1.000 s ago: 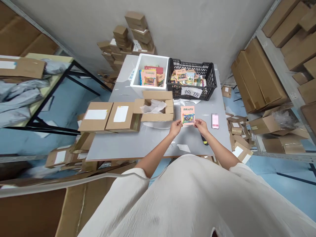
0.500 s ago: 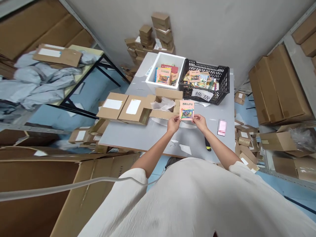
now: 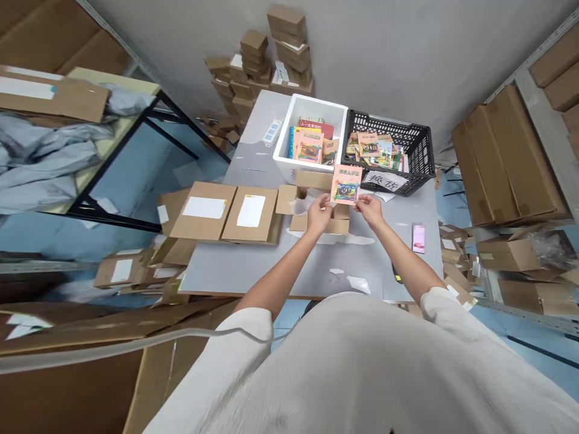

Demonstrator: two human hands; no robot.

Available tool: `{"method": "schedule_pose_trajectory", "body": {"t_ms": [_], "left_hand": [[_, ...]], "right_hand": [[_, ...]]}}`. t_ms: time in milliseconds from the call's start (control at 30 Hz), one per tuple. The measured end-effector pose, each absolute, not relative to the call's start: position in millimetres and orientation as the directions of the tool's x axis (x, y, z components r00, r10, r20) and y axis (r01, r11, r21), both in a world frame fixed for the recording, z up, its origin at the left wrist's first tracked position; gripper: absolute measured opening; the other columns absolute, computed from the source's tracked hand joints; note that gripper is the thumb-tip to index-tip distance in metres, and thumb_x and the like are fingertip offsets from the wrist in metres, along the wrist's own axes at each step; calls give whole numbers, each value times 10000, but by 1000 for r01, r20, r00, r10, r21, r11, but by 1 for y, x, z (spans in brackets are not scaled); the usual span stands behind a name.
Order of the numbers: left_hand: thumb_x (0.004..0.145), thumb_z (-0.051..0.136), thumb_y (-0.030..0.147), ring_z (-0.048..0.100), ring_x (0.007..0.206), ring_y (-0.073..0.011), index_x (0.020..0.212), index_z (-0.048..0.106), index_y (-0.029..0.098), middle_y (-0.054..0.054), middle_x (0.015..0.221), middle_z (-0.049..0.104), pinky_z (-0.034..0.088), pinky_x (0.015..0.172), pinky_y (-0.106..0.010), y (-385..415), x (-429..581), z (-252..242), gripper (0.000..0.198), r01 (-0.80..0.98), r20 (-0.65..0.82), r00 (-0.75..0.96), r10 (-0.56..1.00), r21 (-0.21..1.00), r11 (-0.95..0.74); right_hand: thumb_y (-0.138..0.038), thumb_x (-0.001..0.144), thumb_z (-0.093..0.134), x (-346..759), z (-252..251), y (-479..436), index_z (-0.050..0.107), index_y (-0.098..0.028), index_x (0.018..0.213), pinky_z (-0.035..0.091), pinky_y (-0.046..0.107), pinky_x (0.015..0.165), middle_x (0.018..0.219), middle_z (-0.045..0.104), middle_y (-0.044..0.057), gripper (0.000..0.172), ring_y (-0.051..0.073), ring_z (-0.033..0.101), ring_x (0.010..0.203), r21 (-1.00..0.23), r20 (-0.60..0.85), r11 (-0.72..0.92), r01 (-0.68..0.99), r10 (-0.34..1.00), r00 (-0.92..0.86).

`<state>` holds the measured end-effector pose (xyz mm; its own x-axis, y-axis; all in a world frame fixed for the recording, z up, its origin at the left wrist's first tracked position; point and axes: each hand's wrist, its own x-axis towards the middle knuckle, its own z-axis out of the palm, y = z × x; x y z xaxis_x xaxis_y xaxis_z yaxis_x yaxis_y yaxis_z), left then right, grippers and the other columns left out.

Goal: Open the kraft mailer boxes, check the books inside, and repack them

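A small orange picture book [image 3: 346, 184] is held up between both hands above the grey table [image 3: 253, 265]. My left hand [image 3: 320, 213] pinches its lower left corner and my right hand [image 3: 368, 208] grips its lower right corner. Just under and behind the book lies an open cardboard box [image 3: 316, 199] with white wrapping paper inside. Behind that stand a white bin [image 3: 303, 111] and a black crate [image 3: 418, 160], both holding several similar books.
Two closed cardboard boxes [image 3: 226, 211] with white labels lie on the table's left. A pink phone [image 3: 418, 237] lies at the right. Stacked small boxes [image 3: 266, 54] stand against the back wall. Shelves with cartons [image 3: 506, 157] line the right; boxes litter the blue floor.
Both hands have carried the book away from me and a little left, from over the bare table to above the open cardboard box. The camera view has shifted.
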<state>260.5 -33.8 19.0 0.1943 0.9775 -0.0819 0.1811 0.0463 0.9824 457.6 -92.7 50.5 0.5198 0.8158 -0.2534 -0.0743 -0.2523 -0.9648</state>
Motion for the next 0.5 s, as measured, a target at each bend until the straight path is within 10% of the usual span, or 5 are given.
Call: {"method": "schedule_pose_trajectory", "body": {"t_ms": [500], "left_hand": [[942,614,140,743,1175,-246,1184,788,242,-88,1318,763,642,1001,-382,11,209,4,315,225,-75,341,937,974,-4]], "right_hand": [[-377,907,757,473,8,63,781,-172,1269,681,434,988,1011,827,84,417,261,838,996,-944,0,-218,249,753,658]]}}
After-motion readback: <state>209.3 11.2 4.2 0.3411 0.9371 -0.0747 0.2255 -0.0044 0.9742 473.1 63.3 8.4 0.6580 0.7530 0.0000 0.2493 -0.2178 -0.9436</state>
